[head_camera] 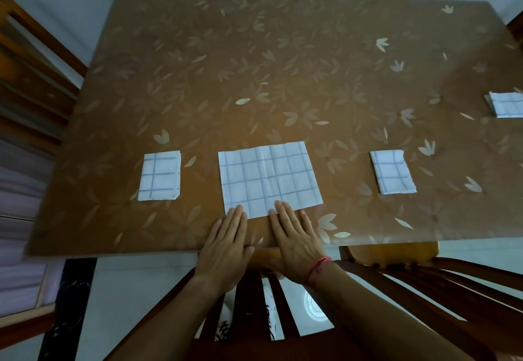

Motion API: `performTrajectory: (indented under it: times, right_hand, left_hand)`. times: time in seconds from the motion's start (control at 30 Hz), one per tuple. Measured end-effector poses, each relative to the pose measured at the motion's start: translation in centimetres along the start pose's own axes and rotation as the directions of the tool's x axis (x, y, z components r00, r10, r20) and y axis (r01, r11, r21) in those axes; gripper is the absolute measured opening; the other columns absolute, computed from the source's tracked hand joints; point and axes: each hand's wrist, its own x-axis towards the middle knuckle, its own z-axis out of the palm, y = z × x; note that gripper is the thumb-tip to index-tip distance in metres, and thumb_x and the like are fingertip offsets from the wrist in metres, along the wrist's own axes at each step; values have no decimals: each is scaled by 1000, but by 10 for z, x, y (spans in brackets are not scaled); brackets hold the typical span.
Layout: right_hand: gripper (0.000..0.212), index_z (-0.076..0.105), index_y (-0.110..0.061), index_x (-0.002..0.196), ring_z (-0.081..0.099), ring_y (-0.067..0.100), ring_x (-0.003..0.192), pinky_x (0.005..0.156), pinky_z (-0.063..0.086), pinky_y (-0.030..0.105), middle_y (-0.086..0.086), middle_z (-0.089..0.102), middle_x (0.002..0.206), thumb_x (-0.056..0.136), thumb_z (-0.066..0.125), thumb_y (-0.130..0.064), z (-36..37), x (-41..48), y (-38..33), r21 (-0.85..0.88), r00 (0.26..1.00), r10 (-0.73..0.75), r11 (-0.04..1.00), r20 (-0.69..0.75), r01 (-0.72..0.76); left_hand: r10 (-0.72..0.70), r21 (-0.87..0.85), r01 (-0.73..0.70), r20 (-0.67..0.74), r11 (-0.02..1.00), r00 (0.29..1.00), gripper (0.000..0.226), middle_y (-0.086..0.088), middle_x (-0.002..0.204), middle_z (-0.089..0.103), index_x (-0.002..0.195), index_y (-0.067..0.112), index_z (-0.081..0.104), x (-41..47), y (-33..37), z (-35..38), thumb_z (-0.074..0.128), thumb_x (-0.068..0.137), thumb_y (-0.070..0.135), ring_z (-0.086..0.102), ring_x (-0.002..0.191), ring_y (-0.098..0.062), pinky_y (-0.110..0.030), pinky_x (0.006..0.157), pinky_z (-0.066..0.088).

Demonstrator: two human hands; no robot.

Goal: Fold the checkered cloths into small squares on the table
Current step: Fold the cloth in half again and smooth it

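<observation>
Your 2 hands lie flat and palm down at the near edge of the table [254, 63], side by side with a narrow gap between them. All the fingers are straight and neither hand grips anything. Your left hand [226, 243] has its fingertips resting on the near left corner of the large checkered cloth [268, 176]. Your right hand [294, 243] has its fingertips on the same near edge, about the middle of it. Both palms sit on the bare tabletop short of the cloth. A red thread bracelet [318, 266] circles your right wrist.

The large checkered cloth lies flat as a wide rectangle, straight ahead of you near the front of the table, white with thin blue grid lines and a crease running down its middle.

3 more cloths are folded into small squares. The left folded cloth [160, 175] sits well apart to the left of the large one, and the right folded cloth [393, 172] sits well apart to its right, both in about the same row. The far folded cloth [506, 105] lies farther back at the right edge of the view, partly cut off.

The table wears a brown cover with a pale leaf pattern. A wooden chair back [396, 256] stands just under your forearms, and another chair [28, 77] shows at the left.
</observation>
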Motion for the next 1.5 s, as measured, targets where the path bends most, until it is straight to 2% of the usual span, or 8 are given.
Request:
performTrajectory:
  times: [0.27,0.43,0.63,0.87,1.07,1.2,1.4,1.5]
  right_hand:
    - [102,-10,-5,151,-16,26,147,118,-8,51,10,-19,159,81,26,-70,-8,-17,39,5,984,163,987,74,-164]
    - [113,-15,-5,150,-19,24,147,118,-11,50,9,-23,158,68,9,-79,-14,-20,46,28,968,225,973,109,-229]
    - [104,-6,-7,153,-8,24,149,121,-3,47,9,-10,161,82,26,-76,-23,-16,45,127,966,243,959,91,-253]
    - [61,33,-12,144,36,25,133,108,30,39,6,35,149,94,45,-45,-46,-6,51,196,965,260,949,-39,-248]
    - [45,47,-12,133,49,30,112,93,44,40,9,51,127,92,51,-29,-59,7,63,305,961,277,916,-13,-260]
    - [24,62,-5,99,54,24,82,71,45,36,9,57,90,84,59,-23,-66,23,73,527,906,422,776,-25,-347]
    - [24,71,-6,90,66,33,78,76,58,43,14,70,81,84,57,-26,-84,61,100,828,717,659,257,227,-499]
    - [32,64,-3,70,53,26,59,59,50,38,11,59,63,82,54,-31,-82,74,111,815,710,637,214,301,-538]
  left_hand:
    - [-4,62,1,62,998,998,66,-14,157,23,148,1,30,-15,-17,-6,25,98,44,21,146,-27,-41,112,17]
    - [-5,71,0,64,997,998,67,-14,155,30,145,0,35,-14,-15,-11,20,99,45,27,143,-27,-40,111,17]
    - [-53,10,53,65,999,996,69,-10,158,20,149,4,27,-13,-10,-12,17,97,48,15,147,-22,-40,120,13]
    - [-83,-113,84,11,990,996,72,-16,151,37,141,2,44,5,12,-27,13,99,51,33,141,-30,-45,113,27]
    - [-72,-137,82,78,987,994,64,-10,162,6,153,15,15,32,37,-34,31,100,47,3,149,-26,-39,119,15]
    - [-80,-68,92,165,993,983,63,-7,161,4,152,22,14,41,40,-31,31,99,51,4,148,-28,-46,118,20]
    - [-87,-94,104,173,990,981,62,-4,162,-1,153,26,12,38,35,-24,32,99,50,-2,149,-26,-47,118,18]
    - [-94,-106,114,179,988,979,62,-3,162,-3,153,27,11,38,35,-23,33,99,49,-4,149,-25,-47,119,17]
